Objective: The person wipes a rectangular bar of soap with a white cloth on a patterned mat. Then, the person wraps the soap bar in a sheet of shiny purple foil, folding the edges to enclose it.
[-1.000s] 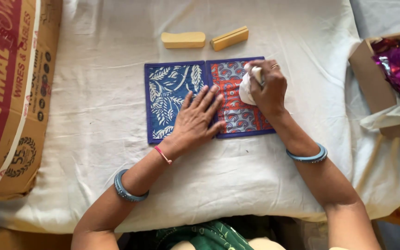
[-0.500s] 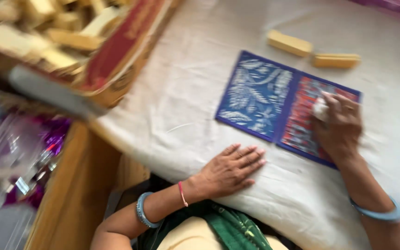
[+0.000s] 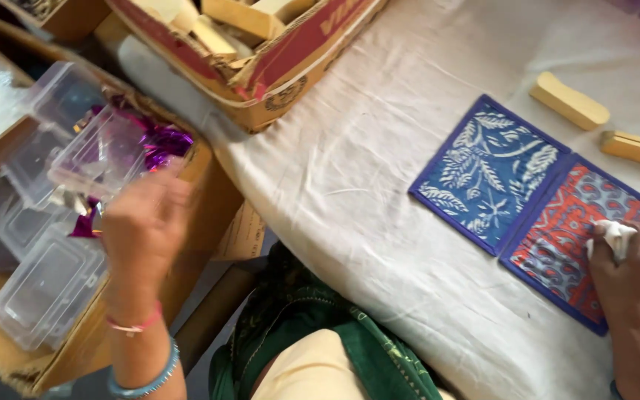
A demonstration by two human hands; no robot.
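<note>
My left hand (image 3: 146,230) reaches off the table's left side into a cardboard box and closes on the edge of a clear plastic box (image 3: 101,155), which is tilted above the others; the hand is blurred. My right hand (image 3: 635,278) rests on the red patterned panel (image 3: 557,244) of a blue-bordered cloth mat and is shut on a small white cloth wad (image 3: 616,237). The blue leaf-patterned panel (image 3: 490,170) lies beside it on the white table cloth (image 3: 350,178).
Two yellow wooden blocks (image 3: 568,100) (image 3: 638,148) lie beyond the mat. A red-and-brown carton (image 3: 283,67) with wooden pieces sits at the table's far left. The low box (image 3: 75,348) holds several clear plastic boxes (image 3: 38,289) and purple foil (image 3: 161,141).
My left hand left the blue panel, moved off the table's edge and reached the clear plastic boxes. The view swung left. My right hand stayed on the red panel with the cloth.
</note>
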